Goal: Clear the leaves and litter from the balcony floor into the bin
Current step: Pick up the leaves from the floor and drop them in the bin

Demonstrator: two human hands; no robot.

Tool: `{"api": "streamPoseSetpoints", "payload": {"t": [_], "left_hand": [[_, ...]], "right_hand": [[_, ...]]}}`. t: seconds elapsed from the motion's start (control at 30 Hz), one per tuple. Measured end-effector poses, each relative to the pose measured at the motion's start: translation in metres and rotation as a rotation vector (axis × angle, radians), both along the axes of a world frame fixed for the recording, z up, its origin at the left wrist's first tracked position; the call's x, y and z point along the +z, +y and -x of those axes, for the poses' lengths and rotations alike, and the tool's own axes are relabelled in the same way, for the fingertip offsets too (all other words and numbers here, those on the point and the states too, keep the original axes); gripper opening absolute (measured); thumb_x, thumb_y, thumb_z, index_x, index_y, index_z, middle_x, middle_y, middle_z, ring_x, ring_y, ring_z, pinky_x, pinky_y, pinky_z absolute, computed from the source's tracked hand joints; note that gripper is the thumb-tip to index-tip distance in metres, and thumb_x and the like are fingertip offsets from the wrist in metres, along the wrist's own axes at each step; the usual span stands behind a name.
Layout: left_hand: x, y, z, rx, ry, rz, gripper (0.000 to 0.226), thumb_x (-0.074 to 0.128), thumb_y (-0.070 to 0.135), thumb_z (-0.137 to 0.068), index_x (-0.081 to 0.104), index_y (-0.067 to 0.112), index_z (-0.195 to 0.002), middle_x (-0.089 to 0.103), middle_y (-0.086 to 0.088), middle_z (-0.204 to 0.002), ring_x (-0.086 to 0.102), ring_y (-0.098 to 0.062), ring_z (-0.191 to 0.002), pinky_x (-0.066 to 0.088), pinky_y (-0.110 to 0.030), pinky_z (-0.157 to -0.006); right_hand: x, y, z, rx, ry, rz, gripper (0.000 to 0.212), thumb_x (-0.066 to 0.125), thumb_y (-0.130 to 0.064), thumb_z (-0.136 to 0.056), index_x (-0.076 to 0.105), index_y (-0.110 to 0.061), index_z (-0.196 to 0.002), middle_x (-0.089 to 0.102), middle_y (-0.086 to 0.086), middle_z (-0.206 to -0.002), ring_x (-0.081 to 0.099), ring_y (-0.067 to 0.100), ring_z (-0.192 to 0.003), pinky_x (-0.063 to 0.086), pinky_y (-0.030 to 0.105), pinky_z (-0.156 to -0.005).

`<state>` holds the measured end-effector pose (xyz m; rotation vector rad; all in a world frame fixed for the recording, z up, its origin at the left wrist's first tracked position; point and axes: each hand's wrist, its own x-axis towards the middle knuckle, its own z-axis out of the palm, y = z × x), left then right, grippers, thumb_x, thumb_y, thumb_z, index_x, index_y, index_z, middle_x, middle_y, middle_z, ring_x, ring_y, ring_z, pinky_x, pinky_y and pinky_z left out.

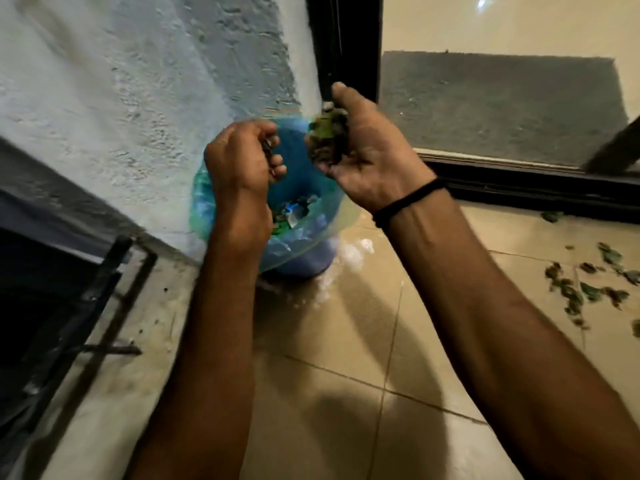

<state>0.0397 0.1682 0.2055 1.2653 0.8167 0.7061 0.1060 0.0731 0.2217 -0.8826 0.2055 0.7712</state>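
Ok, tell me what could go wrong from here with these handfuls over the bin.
The clump of leaves in the right hand hangs near the far rim of the bin; pieces may fall outside it. The small bits pinched in the left hand could scatter as they drop. Loose leaves lie on the tiles to the right and could be missed.

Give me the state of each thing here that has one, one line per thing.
bin: open, blue-lined, standing against the wall, some litter at the bottom.
left hand: over the bin, fingers curled round a small dark scrap.
right hand: cupped round a clump of leaves above the bin.
clump of leaves: held, not yet dropped.
loose leaves: scattered on the floor tiles, uncollected.
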Motion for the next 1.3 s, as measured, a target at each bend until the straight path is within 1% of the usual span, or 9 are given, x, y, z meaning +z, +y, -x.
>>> {"api": "streamPoseSetpoints", "payload": {"t": [0.17, 0.27, 0.37, 0.5, 0.77, 0.93, 1.07, 1.17, 1.3], "left_hand": [[-0.022, 0.026, 0.026, -0.011, 0.131, -0.018, 0.026, 0.057, 0.033, -0.089, 0.075, 0.02, -0.076, 0.078, 0.004, -0.097, 0.066, -0.007, -0.089, 0.044, -0.031, -0.082], [-0.03, 0.029, 0.034, 0.006, 0.095, 0.01, 0.032, 0.049, 0.038, -0.095, 0.076, 0.021, -0.09, 0.076, 0.011, -0.104, 0.064, 0.0, -0.101, 0.036, -0.031, -0.088], [-0.029, 0.022, 0.031, 0.069, 0.042, 0.016, 0.035, 0.052, 0.047, -0.087, 0.077, 0.023, -0.091, 0.076, 0.01, -0.105, 0.066, -0.003, -0.104, 0.039, -0.032, -0.089], [-0.019, -0.007, 0.016, 0.118, -0.09, -0.063, 0.029, 0.054, 0.039, -0.09, 0.075, 0.02, -0.086, 0.076, 0.003, -0.092, 0.07, -0.011, -0.085, 0.051, -0.029, -0.076], [-0.044, -0.122, -0.031, -0.217, -0.201, -0.212, 0.017, 0.06, 0.03, -0.093, 0.064, 0.015, -0.089, 0.067, -0.004, -0.078, 0.059, -0.016, -0.069, 0.046, -0.029, -0.062], [-0.101, -0.202, -0.046, -0.525, -0.012, -0.258, 0.011, 0.062, 0.038, -0.092, 0.065, 0.028, -0.092, 0.07, 0.0, -0.086, 0.064, -0.015, -0.079, 0.053, -0.037, -0.075], [-0.16, -0.253, -0.046, -0.747, 0.298, -0.476, 0.03, 0.06, 0.036, -0.096, 0.064, 0.022, -0.121, 0.068, 0.002, -0.105, 0.065, -0.017, -0.098, 0.051, -0.029, -0.085], [-0.204, -0.275, -0.035, -0.885, 0.493, -0.716, 0.048, 0.058, 0.033, -0.099, 0.051, 0.015, -0.143, 0.057, -0.013, -0.131, 0.057, -0.029, -0.118, 0.046, -0.04, -0.101], [-0.243, -0.285, -0.023, -0.979, 0.666, -0.868, 0.059, 0.061, 0.03, -0.098, 0.039, 0.012, -0.15, 0.041, -0.019, -0.144, 0.038, -0.037, -0.13, 0.038, -0.046, -0.105]], "right_hand": [[-0.002, 0.019, 0.024, 0.144, -0.139, 0.183, 0.035, 0.049, -0.049, -0.099, 0.054, -0.017, -0.111, 0.056, -0.003, -0.069, 0.056, 0.005, -0.035, 0.044, 0.017, -0.034], [-0.012, 0.02, 0.023, 0.181, -0.136, 0.159, 0.044, 0.045, -0.054, -0.099, 0.055, -0.016, -0.119, 0.06, -0.004, -0.086, 0.062, 0.008, -0.069, 0.053, 0.027, -0.065], [-0.015, 0.016, 0.022, 0.105, -0.248, 0.21, 0.035, 0.054, -0.042, -0.098, 0.063, -0.012, -0.116, 0.066, 0.007, -0.11, 0.063, 0.023, -0.098, 0.048, 0.038, -0.084], [-0.021, -0.016, 0.015, -0.144, -0.311, 0.178, 0.012, 0.059, -0.011, -0.094, 0.067, -0.005, -0.099, 0.072, 0.012, -0.083, 0.066, 0.022, -0.074, 0.054, 0.031, -0.07], [-0.077, -0.143, -0.007, -0.5, -0.268, 0.453, 0.008, 0.06, -0.009, -0.091, 0.067, -0.007, -0.089, 0.07, 0.009, -0.073, 0.062, 0.019, -0.065, 0.053, 0.031, -0.063], [-0.136, -0.241, 0.006, -0.596, -0.249, 0.921, 0.019, 0.058, -0.018, -0.089, 0.068, -0.017, -0.073, 0.072, 0.002, -0.073, 0.068, 0.021, -0.071, 0.059, 0.04, -0.068], [-0.189, -0.32, 0.036, -0.324, -0.133, 1.514, 0.019, 0.056, -0.022, -0.094, 0.065, -0.015, -0.108, 0.065, 0.01, -0.108, 0.061, 0.031, -0.105, 0.048, 0.032, -0.083], [-0.221, -0.358, 0.067, -0.135, 0.048, 1.673, 0.037, 0.056, -0.018, -0.096, 0.052, -0.009, -0.132, 0.043, 0.023, -0.133, 0.047, 0.041, -0.118, 0.044, 0.037, -0.091], [-0.249, -0.373, 0.084, -0.14, -0.042, 1.767, 0.033, 0.06, -0.007, -0.093, 0.055, -0.009, -0.126, 0.043, 0.021, -0.128, 0.048, 0.039, -0.113, 0.046, 0.036, -0.087]]}}
